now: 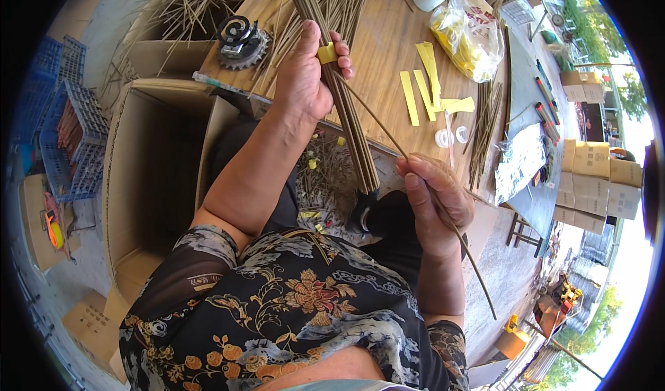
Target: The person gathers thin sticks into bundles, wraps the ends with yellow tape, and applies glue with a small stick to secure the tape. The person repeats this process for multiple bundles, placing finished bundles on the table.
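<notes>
My left hand (pixel 308 72) is closed round a bundle of thin brown sticks (pixel 355 138), which hangs tilted over the table's near edge. A yellow paper band (pixel 327 53) wraps the bundle at my fingers. Between the thumb and fingers of my right hand (pixel 438 200) is a single thin stick (pixel 379 123). Its upper end reaches up to the bundle just below the band, and its lower end sticks out past my palm. I cannot tell whether that end is inside the bundle or only against it.
On the wooden table (pixel 384 51) lie loose sticks (pixel 332 17), yellow paper strips (pixel 419 90), a tape dispenser (pixel 242 42) and a plastic bag of yellow strips (pixel 467 34). An open cardboard box (pixel 114 176) stands at my left. Blue crates (pixel 76 135) are further left. Stacked cartons (pixel 596 183) stand far right.
</notes>
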A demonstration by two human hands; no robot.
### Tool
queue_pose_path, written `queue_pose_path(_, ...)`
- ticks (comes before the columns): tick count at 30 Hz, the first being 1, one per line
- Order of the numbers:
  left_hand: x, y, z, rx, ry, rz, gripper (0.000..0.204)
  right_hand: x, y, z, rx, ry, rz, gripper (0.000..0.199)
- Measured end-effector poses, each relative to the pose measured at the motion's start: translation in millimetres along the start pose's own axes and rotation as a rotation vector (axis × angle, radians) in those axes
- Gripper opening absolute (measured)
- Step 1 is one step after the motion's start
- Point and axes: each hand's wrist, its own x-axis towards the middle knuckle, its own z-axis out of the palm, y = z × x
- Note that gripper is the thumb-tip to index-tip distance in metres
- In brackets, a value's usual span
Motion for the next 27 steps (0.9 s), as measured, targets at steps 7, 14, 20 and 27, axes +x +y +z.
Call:
queue_pose_path(7,-2,-2,1,0.047,0.011,0.022,0.040,3,2,2,-0.037,-0.001,-0.017,0.021)
queue_pose_path(14,-4,-3,5,0.109,0.014,0.049,0.041,4,2,2,-0.140,-0.010,-0.101,0.022)
queue_pose_path(20,-4,-2,5,0.107,0.012,0.053,0.040,8,5,1,-0.256,-0.095,-0.282,0.025)
queue_pose_path(27,-4,-1,2,0.079,0.012,0.029,0.035,7,27,2,-0.408,-0.229,-0.549,0.032)
